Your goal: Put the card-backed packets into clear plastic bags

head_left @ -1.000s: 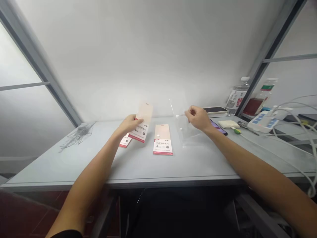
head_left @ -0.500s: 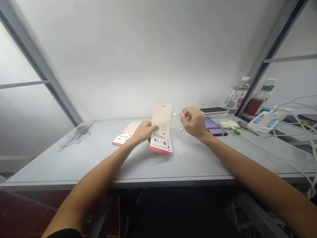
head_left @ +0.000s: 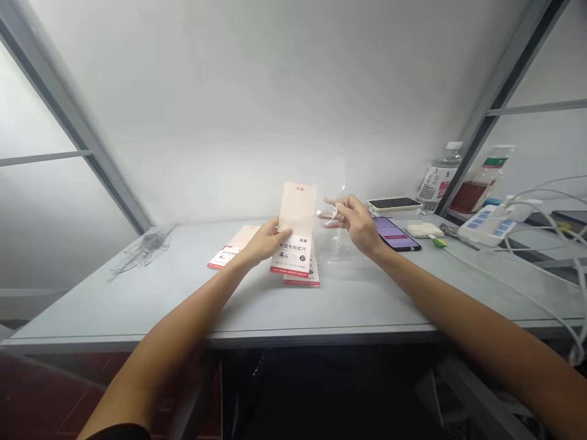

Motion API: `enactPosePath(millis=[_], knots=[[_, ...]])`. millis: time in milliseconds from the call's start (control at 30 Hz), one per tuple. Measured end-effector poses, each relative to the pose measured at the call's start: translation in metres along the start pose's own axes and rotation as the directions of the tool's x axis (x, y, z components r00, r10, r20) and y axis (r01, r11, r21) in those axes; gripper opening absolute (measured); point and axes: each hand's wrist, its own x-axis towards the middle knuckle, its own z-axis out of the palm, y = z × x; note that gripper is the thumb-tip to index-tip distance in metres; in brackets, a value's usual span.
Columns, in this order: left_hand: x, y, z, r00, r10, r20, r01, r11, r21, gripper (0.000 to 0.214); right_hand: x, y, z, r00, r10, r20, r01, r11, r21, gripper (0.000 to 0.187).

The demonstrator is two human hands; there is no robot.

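Observation:
My left hand (head_left: 266,241) is closed on a flat, pale pink paper ruler-set packet (head_left: 297,214) with a white label and a red strip along its bottom edge. It is tilted up, facing me. Beneath it lies another such packet (head_left: 302,283), mostly covered. More of the same packets (head_left: 224,258) rest to the left, partly behind my left hand. My right hand (head_left: 360,225) pinches a thin, clear plastic sheet (head_left: 338,174) beside the held packet. Whether this is a sleeve or a single sheet I cannot tell. Some of its fingers show through the plastic.
Right of my right hand lie a lit phone (head_left: 397,233), a second phone (head_left: 395,204) and a white charger (head_left: 424,230). Two bottles, one clear (head_left: 441,177) and one with red liquid (head_left: 477,189), stand behind a power strip (head_left: 490,223) with tangled white cables.
The held packet has shifted slightly left and up, uncovering more of the one beneath. My right hand has gone from a curled fist to extended fingers, with the clear plastic now spread beside it.

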Motion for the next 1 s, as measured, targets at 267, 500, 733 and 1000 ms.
enactPosePath(millis=[267, 500, 733, 1000], knots=[[0.0019, -0.0016, 0.0003, 1.000, 0.023, 0.007, -0.022, 0.998, -0.063, 0.048, 0.0009, -0.0052, 0.0037, 0.976, 0.196, 0.097, -0.217, 0.923, 0.319, 0.019], [0.0035, -0.0047, -0.0003, 0.998, 0.030, -0.055, -0.030, 1.000, -0.002, 0.046, -0.0015, -0.0059, 0.0093, 0.913, 0.369, 0.176, -0.407, 0.862, 0.304, 0.028], [0.0020, -0.0016, -0.0021, 0.970, 0.102, -0.221, -0.085, 0.993, 0.083, 0.037, -0.0042, -0.0089, 0.0050, 0.880, 0.403, 0.249, -0.465, 0.836, 0.291, 0.037], [0.0053, -0.0062, 0.0009, 0.904, 0.220, -0.368, -0.179, 0.974, 0.141, 0.031, -0.0060, -0.0085, 0.0057, 0.846, 0.420, 0.329, -0.513, 0.809, 0.286, 0.040]])
